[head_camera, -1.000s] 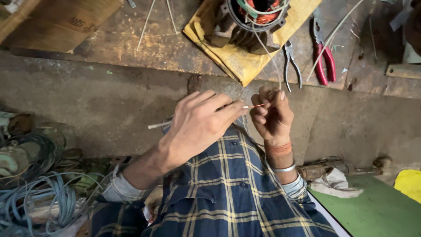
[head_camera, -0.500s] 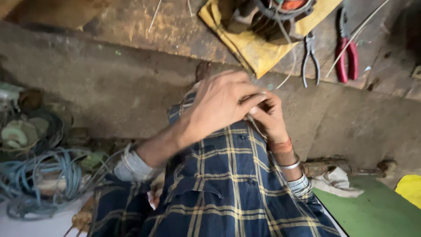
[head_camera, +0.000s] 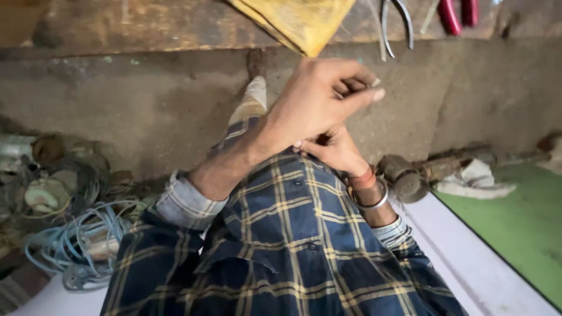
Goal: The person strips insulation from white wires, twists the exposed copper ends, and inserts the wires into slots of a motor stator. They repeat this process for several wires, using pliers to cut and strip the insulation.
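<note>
My left hand (head_camera: 316,102) is raised in front of my chest, its thumb and fingertips pinched together near the top right. It lies over my right hand (head_camera: 335,151), which is mostly hidden beneath it; only the heel and the wrist show, with an orange band and a metal bangle (head_camera: 370,196). Both hands hover over my blue checked shirt (head_camera: 287,246). The thin wire from the earlier frames does not show now. What the right fingers hold is hidden.
A wooden bench (head_camera: 134,26) runs along the top, bearing a yellow cloth (head_camera: 298,23), grey pliers (head_camera: 399,20) and red-handled pliers (head_camera: 459,11). Coiled blue wire (head_camera: 70,246) lies at the left. A rusty metal part (head_camera: 404,178), white rag (head_camera: 475,178) and green surface (head_camera: 515,225) are at the right.
The view has tilted down and closed in. My hands, apart with a thin wire stretched between them a second ago, have come together, the left now covering the right.
</note>
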A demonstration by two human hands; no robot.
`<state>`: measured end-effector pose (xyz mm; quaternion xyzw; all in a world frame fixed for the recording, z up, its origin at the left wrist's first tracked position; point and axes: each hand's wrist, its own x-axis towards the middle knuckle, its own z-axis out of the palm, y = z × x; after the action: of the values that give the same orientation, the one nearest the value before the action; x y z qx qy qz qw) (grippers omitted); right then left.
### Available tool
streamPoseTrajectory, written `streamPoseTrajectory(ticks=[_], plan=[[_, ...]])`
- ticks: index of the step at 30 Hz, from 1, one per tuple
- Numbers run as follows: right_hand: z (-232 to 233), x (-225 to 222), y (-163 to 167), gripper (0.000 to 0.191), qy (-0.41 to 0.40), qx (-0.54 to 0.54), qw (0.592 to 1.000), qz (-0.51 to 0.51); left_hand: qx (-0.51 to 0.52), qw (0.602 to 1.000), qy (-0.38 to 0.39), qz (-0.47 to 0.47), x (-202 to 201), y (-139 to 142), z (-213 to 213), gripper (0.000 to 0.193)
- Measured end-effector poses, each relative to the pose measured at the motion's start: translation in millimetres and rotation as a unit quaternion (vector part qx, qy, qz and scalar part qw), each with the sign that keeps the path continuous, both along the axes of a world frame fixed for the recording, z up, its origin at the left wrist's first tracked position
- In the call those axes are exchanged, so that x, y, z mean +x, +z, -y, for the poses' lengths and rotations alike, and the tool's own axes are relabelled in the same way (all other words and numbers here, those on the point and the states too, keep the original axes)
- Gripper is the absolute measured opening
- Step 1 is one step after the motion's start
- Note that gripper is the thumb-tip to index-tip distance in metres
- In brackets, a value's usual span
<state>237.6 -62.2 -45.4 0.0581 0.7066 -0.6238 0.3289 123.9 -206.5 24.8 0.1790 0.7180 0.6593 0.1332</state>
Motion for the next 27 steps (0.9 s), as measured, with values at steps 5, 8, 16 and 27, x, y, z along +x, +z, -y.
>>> streamPoseTrajectory(ticks=[5, 8, 16, 27], plan=[[-41.8, 46.9, 20.4, 0.014, -0.092, 0.089, 0.991, 0.039, 0.028, 0.99, 0.018, 0.134, 22.5, -16.8, -15.8, 0.027], [-58.1, 73.6, 37.9, 0.015, -0.128, 0.09, 0.988, -0.006, 0.108, 0.959, 0.013, 0.262, 37.5, -34.6, -23.8, 0.029], [-83.5, 105.1, 65.5, 0.01, -0.139, 0.147, 0.969, 0.144, 0.183, 0.918, 0.072, 0.345, 48.9, -70.7, -22.8, 0.028], [-109.5, 106.5, 65.4, 0.006, -0.145, 0.098, 0.984, -0.034, 0.23, 0.911, 0.125, 0.318, 43.5, -66.7, -20.3, 0.039]])
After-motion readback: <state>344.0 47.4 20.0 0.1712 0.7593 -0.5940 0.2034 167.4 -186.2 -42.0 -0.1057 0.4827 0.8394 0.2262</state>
